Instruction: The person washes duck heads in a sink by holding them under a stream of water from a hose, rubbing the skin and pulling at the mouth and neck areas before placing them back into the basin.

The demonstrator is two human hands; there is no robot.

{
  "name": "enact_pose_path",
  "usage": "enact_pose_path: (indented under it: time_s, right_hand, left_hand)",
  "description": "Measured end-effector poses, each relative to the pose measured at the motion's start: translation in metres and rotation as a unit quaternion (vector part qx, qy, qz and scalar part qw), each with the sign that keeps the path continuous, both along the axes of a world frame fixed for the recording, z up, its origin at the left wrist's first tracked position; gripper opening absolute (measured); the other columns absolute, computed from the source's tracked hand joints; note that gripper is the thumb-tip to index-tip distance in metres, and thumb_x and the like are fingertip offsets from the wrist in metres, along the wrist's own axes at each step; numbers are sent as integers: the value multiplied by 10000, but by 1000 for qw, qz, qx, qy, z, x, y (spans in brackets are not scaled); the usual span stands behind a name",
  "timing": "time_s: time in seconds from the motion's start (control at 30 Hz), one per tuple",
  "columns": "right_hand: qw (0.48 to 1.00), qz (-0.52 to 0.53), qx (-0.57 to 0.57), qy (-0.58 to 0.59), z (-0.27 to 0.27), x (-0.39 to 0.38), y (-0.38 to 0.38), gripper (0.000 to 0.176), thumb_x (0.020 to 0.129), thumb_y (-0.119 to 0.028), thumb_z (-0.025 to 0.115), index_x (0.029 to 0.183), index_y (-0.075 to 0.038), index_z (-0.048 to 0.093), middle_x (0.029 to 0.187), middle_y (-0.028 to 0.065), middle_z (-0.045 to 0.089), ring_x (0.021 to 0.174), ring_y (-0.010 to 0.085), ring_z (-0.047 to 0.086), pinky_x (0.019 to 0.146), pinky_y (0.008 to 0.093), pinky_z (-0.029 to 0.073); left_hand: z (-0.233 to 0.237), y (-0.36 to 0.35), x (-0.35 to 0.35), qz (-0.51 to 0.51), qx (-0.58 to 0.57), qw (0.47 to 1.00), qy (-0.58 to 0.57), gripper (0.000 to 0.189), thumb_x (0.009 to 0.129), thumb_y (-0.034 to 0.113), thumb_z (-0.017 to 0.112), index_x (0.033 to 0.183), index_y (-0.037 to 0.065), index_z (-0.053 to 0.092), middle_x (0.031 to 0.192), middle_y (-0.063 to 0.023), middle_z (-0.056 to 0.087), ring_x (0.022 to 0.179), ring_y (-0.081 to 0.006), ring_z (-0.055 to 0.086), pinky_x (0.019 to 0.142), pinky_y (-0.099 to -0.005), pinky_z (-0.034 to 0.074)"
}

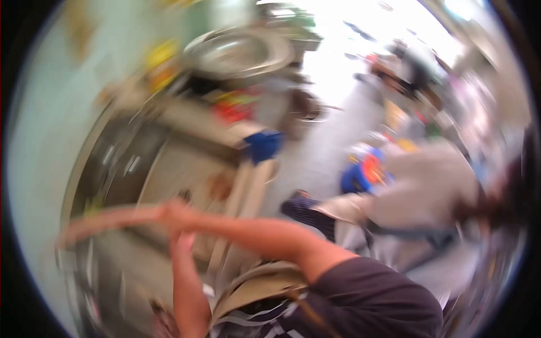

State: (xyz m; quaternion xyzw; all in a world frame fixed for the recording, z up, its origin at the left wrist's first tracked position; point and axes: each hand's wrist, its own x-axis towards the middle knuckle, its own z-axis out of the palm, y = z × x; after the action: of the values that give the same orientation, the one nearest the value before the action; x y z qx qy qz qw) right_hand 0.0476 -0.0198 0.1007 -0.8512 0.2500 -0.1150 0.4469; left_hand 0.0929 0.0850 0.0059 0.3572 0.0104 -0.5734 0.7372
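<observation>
Strong motion blur covers the whole head view. My right hand (179,216) reaches across to the left over a low-walled trough or sink area, the bare forearm coming out of a dark short sleeve. From below, my left hand (183,241) comes up to meet it, and the two hands are close together or touching. A long reddish-brown streak (107,222) runs left from the hands; whether it is a held thing or a smeared part cannot be told. The fingers of both hands are too blurred to read.
Beneath the hands lies a walled basin (180,163), with a blue cloth-like thing (264,145) on its corner. Beyond stand a large round metal bowl (236,53) and a yellow container (162,59). A blurred person (425,174) is close on the right; another person (414,65) is farther back.
</observation>
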Motion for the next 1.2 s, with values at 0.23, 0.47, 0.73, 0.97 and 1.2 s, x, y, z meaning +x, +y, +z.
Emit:
enact_pose_path:
  time_s: [0.23,0.47,0.73,0.97,1.2]
  right_hand:
    - [925,-28,378,-15,124,-8,-32,317,886,-284,644,705,-40,554,574,20,523,407,104,505,344,270,382]
    - [920,8,392,-12,132,13,-37,348,894,-299,641,703,-36,515,553,24,479,372,114,473,335,264,358]
    - [909,12,416,12,115,35,-33,327,911,-297,620,703,-78,496,601,9,442,322,118,387,362,302,431]
    - [898,2,440,21,115,35,-37,303,926,-290,600,734,-78,499,633,4,446,326,108,385,397,312,456]
    - [908,7,418,1,119,34,-40,267,934,-265,589,754,-85,506,646,2,458,324,101,379,419,311,468]
  left_hand:
    - [83,-42,-11,-1,73,997,4,280,881,345,603,848,76,532,629,-47,527,562,-130,512,506,-259,390]
    - [95,-26,8,15,78,996,-34,116,876,134,555,857,28,509,663,-92,541,532,-160,518,448,-281,392]
    - [77,-27,18,162,103,981,-17,174,919,153,502,996,-2,515,684,-85,523,488,-175,504,414,-314,413]
    - [76,-7,26,140,26,985,-96,523,890,48,543,1365,21,325,883,-71,534,632,-153,539,545,-302,475]
    - [60,-13,21,157,12,981,-109,454,839,20,617,1243,62,416,973,-18,514,741,-93,497,463,-255,360]
